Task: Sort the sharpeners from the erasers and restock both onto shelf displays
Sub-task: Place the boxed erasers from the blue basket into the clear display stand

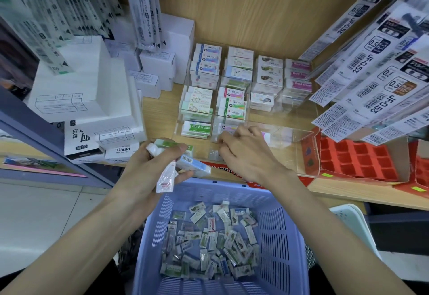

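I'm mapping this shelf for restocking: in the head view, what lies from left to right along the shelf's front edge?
White refill boxes → left hand gripping erasers → right hand at the clear display → red compartment tray.

Light-wood shelf board (157, 109) w/ matching wood back panel (255, 4) behind it; a grey-blue frame (34, 129) cuts diagonally past the shelf's left end. Pale tiled floor (46, 213) shows below at left, under soft, even light. White boxes (76, 85) are stacked at the shelf's left end, a red cardboard tray (355, 157) sits at its right end, and pen-refill packs (371, 74) hang above both ends.
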The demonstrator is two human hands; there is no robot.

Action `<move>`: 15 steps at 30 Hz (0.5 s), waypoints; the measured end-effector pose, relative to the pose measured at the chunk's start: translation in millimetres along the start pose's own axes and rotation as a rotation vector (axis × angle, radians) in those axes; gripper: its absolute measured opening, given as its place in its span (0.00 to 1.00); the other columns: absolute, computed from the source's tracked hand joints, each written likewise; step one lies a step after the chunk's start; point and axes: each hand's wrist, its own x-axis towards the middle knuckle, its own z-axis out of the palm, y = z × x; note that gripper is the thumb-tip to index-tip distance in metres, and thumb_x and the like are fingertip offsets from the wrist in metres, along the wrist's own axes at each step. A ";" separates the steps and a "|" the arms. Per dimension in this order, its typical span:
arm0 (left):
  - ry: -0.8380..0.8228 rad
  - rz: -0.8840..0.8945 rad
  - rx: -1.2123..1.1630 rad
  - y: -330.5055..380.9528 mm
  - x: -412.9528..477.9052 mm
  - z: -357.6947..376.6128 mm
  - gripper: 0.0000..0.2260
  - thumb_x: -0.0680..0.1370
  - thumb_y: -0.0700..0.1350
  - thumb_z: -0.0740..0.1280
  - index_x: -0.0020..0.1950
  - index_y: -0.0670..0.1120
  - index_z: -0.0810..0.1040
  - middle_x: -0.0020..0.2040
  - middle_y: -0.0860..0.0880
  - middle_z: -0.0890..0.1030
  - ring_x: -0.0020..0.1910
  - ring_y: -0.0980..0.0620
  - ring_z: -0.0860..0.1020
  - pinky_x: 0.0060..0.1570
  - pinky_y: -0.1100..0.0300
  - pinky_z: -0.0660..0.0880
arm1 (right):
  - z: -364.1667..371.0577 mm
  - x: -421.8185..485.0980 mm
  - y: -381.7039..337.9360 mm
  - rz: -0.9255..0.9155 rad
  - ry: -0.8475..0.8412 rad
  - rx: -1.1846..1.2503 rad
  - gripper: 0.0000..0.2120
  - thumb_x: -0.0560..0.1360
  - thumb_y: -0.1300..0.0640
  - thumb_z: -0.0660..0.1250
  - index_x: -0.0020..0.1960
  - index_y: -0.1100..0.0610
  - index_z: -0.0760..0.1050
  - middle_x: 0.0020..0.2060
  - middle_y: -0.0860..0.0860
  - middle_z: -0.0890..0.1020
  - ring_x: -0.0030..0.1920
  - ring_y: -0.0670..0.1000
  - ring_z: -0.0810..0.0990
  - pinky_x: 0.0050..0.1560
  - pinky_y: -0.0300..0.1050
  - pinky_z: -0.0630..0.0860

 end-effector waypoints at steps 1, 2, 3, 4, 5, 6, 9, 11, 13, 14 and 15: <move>-0.001 0.002 -0.001 0.0 -0.1 -0.1 0.11 0.64 0.40 0.71 0.41 0.43 0.71 0.38 0.46 0.76 0.33 0.52 0.81 0.40 0.53 0.81 | 3.2 -1.1 0.5 0.006 0.017 0.009 0.21 0.78 0.49 0.43 0.57 0.54 0.72 0.43 0.50 0.77 0.56 0.49 0.66 0.61 0.46 0.52; 0.000 0.004 -0.001 0.1 -0.7 -0.3 0.11 0.63 0.40 0.71 0.41 0.43 0.71 0.37 0.47 0.76 0.33 0.53 0.80 0.40 0.53 0.82 | 6.6 -2.8 1.4 -0.001 0.034 0.005 0.24 0.78 0.48 0.41 0.58 0.54 0.72 0.42 0.50 0.77 0.56 0.49 0.66 0.63 0.46 0.51; -0.001 0.006 0.001 -0.1 -1.2 -0.5 0.12 0.63 0.40 0.71 0.41 0.42 0.71 0.35 0.48 0.76 0.32 0.53 0.80 0.41 0.52 0.82 | 8.0 -5.0 1.5 -0.012 0.049 0.000 0.27 0.76 0.47 0.38 0.60 0.54 0.71 0.42 0.50 0.77 0.56 0.49 0.66 0.65 0.47 0.50; -0.002 0.007 0.003 -0.2 -1.6 -0.8 0.12 0.63 0.40 0.71 0.41 0.42 0.71 0.33 0.48 0.76 0.32 0.53 0.80 0.41 0.51 0.82 | 9.7 -6.9 2.2 -0.017 0.051 -0.001 0.29 0.75 0.47 0.36 0.62 0.54 0.70 0.42 0.49 0.77 0.56 0.49 0.65 0.66 0.47 0.49; -0.001 0.009 0.004 -0.7 -1.7 -0.8 0.12 0.63 0.40 0.71 0.41 0.42 0.71 0.32 0.49 0.76 0.32 0.54 0.80 0.42 0.50 0.82 | 11.0 -8.4 2.1 -0.010 0.050 0.007 0.29 0.76 0.47 0.37 0.63 0.54 0.70 0.42 0.49 0.76 0.57 0.49 0.64 0.67 0.48 0.49; -0.001 0.011 0.004 -0.9 -2.1 -0.9 0.12 0.63 0.40 0.71 0.42 0.42 0.71 0.31 0.50 0.77 0.32 0.54 0.80 0.42 0.50 0.82 | 11.6 -9.4 1.3 0.005 0.045 0.014 0.26 0.77 0.48 0.39 0.64 0.54 0.69 0.42 0.48 0.74 0.57 0.49 0.64 0.67 0.48 0.48; 0.000 0.022 0.001 -1.9 -1.8 0.8 0.10 0.66 0.38 0.71 0.41 0.42 0.71 0.30 0.51 0.76 0.31 0.55 0.80 0.42 0.50 0.82 | 9.6 -7.9 -0.3 0.027 0.035 0.038 0.18 0.81 0.51 0.47 0.63 0.55 0.70 0.41 0.47 0.73 0.58 0.50 0.64 0.67 0.49 0.49; -0.012 0.026 0.001 -1.7 -1.8 2.8 0.09 0.67 0.38 0.70 0.41 0.42 0.71 0.31 0.50 0.76 0.32 0.55 0.80 0.41 0.51 0.82 | 3.2 -10.5 1.2 0.005 0.031 0.114 0.15 0.81 0.55 0.53 0.64 0.56 0.72 0.48 0.50 0.79 0.60 0.52 0.65 0.69 0.49 0.51; -0.021 0.024 -0.011 -1.8 -1.5 3.7 0.10 0.64 0.40 0.71 0.41 0.42 0.71 0.33 0.49 0.77 0.33 0.54 0.81 0.39 0.54 0.81 | -6.2 -18.2 4.2 0.007 0.089 0.311 0.15 0.80 0.61 0.56 0.63 0.56 0.74 0.55 0.51 0.80 0.60 0.51 0.68 0.69 0.48 0.56; -0.025 0.022 -0.019 -2.0 -1.3 3.6 0.11 0.64 0.40 0.71 0.42 0.42 0.71 0.35 0.48 0.77 0.33 0.54 0.81 0.39 0.54 0.81 | -12.2 -24.8 4.0 0.040 0.146 0.471 0.15 0.79 0.63 0.57 0.61 0.56 0.76 0.55 0.51 0.81 0.59 0.51 0.71 0.67 0.48 0.61; -0.030 0.021 -0.023 -2.6 -1.2 3.6 0.12 0.64 0.40 0.71 0.42 0.42 0.71 0.37 0.48 0.77 0.34 0.53 0.81 0.40 0.54 0.81 | -18.3 -33.3 0.9 0.073 0.196 0.672 0.13 0.80 0.63 0.58 0.59 0.55 0.77 0.54 0.51 0.82 0.57 0.51 0.74 0.63 0.48 0.67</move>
